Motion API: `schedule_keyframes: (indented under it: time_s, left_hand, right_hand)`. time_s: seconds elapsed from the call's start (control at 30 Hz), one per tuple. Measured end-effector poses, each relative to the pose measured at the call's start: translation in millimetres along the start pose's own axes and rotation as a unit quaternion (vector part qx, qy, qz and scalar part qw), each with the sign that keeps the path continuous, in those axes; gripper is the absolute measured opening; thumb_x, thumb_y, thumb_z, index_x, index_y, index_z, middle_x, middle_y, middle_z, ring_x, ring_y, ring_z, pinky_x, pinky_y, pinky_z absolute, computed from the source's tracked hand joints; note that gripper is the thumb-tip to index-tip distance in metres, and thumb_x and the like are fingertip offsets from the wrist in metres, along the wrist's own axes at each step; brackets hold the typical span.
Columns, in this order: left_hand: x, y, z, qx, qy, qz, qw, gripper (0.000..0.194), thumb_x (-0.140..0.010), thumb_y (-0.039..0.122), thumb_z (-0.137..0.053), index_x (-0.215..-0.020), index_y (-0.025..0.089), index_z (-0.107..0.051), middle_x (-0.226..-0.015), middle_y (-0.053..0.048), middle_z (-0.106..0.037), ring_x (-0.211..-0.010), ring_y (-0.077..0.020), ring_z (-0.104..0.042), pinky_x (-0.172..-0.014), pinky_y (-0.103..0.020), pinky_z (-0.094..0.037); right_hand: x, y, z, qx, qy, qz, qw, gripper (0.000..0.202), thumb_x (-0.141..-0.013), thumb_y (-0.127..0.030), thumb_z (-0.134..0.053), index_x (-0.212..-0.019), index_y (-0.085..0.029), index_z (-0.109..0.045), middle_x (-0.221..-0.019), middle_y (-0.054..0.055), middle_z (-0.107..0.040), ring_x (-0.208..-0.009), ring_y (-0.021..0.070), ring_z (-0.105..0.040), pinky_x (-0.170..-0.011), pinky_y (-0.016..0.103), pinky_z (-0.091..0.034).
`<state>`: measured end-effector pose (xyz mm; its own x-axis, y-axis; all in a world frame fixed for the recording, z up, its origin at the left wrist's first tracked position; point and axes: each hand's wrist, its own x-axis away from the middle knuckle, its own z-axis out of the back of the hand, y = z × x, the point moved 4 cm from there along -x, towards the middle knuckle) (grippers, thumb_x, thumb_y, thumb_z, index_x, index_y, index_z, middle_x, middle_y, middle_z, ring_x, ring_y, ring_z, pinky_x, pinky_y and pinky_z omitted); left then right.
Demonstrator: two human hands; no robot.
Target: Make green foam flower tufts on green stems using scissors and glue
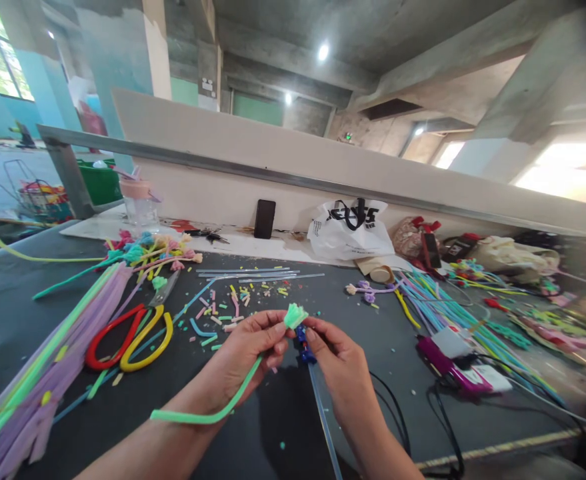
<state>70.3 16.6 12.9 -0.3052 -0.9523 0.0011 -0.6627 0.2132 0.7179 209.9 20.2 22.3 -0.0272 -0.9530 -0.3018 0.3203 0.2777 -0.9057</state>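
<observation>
My left hand (260, 340) is closed on a green chenille stem (237, 393). Its tuft-like bunched head (295, 316) pokes up between the fingertips, and its tail curves down over my wrist. Beside it, my right hand (340, 357) pinches a small dark-blue piece (305, 345), mostly covered by the fingers, so its kind is unclear. From it a clear stick (324, 417), like a glue stick, runs down towards the table edge. The fingertips of both hands nearly meet at the green head. Short cut bits of chenille stem (217, 310) lie scattered just beyond my left hand.
Red-and-yellow-handled scissors (145, 337) lie at left beside a purple and green stem bundle (80, 333). Clear sticks (263, 273), a phone (265, 219) and a white bag (350, 230) are behind. At right are blue stems (443, 313), a magenta power strip (453, 367) and cables.
</observation>
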Motion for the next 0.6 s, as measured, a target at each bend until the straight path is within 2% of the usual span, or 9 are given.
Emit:
schedule_keyframes:
  time_s: [0.07, 0.2, 0.4, 0.6]
  left_hand:
    - [-1, -1, -0.5, -0.004, 0.014, -0.008, 1.0, 0.021, -0.073, 0.017, -0.066, -0.092, 0.01, -0.061, -0.071, -0.003, -0.057, -0.047, -0.0016, -0.041, -0.039, -0.011, -0.029]
    - [-3, -6, 0.7, -0.007, 0.042, -0.018, 0.999, 0.028, -0.071, 0.018, -0.068, -0.096, 0.011, -0.058, -0.068, -0.002, -0.057, -0.047, -0.0034, -0.043, -0.038, -0.013, -0.031]
    - [-6, -10, 4.2, -0.035, 0.038, -0.017, 0.999, 0.031, -0.071, 0.022, -0.068, -0.098, 0.012, -0.055, -0.068, -0.001, -0.057, -0.046, -0.0044, -0.044, -0.038, -0.014, -0.035]
    - [-4, -14, 3.8, -0.068, -0.003, -0.011, 0.998, 0.025, -0.078, 0.03, -0.061, -0.097, 0.014, -0.057, -0.071, -0.001, -0.057, -0.047, -0.0045, -0.047, -0.039, -0.014, -0.037]
  right_hand:
    - [1, 1, -4, 0.002, -0.012, 0.024, 1.0, 0.025, -0.078, -0.034, -0.057, -0.095, -0.021, -0.07, -0.091, 0.007, -0.067, -0.085, 0.0217, -0.059, -0.078, 0.035, -0.043]
    - [2, 2, -9, 0.011, -0.016, 0.057, 0.998, 0.023, -0.081, -0.032, -0.054, -0.093, -0.024, -0.072, -0.097, 0.008, -0.065, -0.096, 0.0228, -0.057, -0.089, 0.041, -0.04]
    - [2, 2, -10, 0.025, -0.001, 0.074, 0.997, 0.021, -0.08, -0.03, -0.054, -0.089, -0.025, -0.073, -0.093, 0.007, -0.066, -0.094, 0.0221, -0.058, -0.087, 0.04, -0.042]
    - [2, 1, -10, 0.023, -0.011, 0.06, 0.998, 0.019, -0.081, -0.027, -0.055, -0.088, -0.026, -0.073, -0.093, 0.006, -0.067, -0.091, 0.0221, -0.059, -0.086, 0.039, -0.041]
